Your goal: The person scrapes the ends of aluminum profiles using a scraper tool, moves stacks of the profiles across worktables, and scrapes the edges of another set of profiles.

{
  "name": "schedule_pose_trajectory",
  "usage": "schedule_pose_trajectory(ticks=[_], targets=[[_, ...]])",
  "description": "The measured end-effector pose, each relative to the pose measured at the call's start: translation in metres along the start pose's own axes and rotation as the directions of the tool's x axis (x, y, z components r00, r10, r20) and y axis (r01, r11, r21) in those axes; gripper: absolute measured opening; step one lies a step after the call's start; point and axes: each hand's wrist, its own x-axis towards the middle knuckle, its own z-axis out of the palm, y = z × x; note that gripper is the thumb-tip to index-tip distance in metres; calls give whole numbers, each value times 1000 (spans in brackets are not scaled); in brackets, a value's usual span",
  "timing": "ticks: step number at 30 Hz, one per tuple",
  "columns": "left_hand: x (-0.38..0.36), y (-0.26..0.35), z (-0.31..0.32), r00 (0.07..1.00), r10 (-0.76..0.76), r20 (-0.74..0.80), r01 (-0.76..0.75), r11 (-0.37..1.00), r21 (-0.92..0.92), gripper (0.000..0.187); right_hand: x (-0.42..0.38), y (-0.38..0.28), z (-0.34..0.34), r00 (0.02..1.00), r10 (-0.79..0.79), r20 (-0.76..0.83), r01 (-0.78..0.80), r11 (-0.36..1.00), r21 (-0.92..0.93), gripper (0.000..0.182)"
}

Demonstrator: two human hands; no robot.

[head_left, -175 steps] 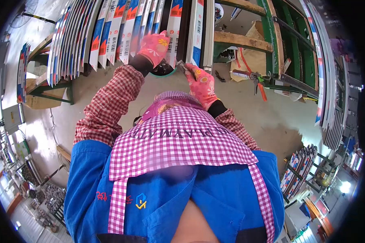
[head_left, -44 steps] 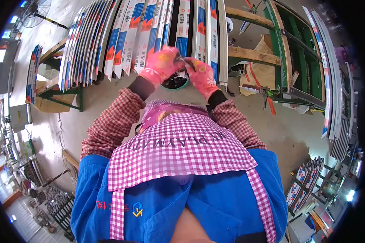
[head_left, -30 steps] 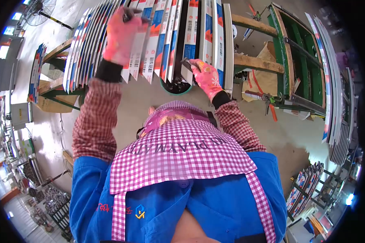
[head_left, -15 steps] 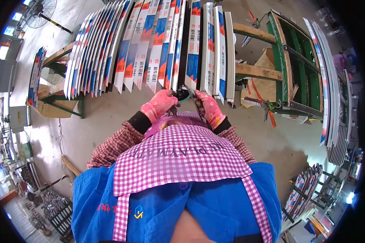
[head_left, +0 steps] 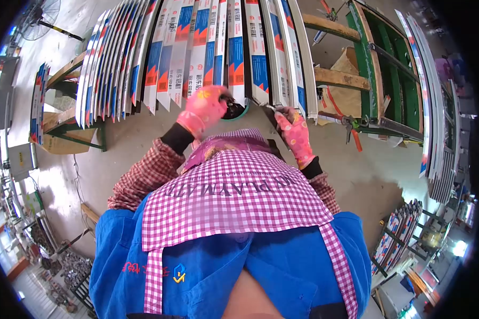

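My left hand (head_left: 203, 110), in a pink patterned glove, is over the left side of a green-rimmed bowl (head_left: 244, 114) of dark pieces. Its dark fingertips are curled and slightly blurred; what they hold, if anything, is hidden. My right hand (head_left: 297, 135), in a matching glove, is closed around a slim dark object with a metallic end (head_left: 270, 108). That end is close to the near end of a profile wrapped in blue, red and white film (head_left: 259, 72). Several more wrapped profiles (head_left: 197, 42) lie side by side, their cut ends towards me.
The profiles rest on a rack with wooden crossbars (head_left: 340, 78). To the right stands a green metal frame (head_left: 375, 69), with an orange-handled tool (head_left: 354, 133) by its lower corner. A fan (head_left: 32, 24) is at the far left. More profiles (head_left: 420, 95) stand at right.
My hands have moved apart: the left up and slightly left, the right to the right with its slim object. The bowl shows more fully between them. The profiles appear shifted in view.
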Motion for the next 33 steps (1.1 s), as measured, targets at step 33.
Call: schedule_pose_trajectory(ticks=[33], targets=[[37,3,18,970,235,60,-242,932,268,46,12,-34,65,923,-343,-175,283,912,-295,26]])
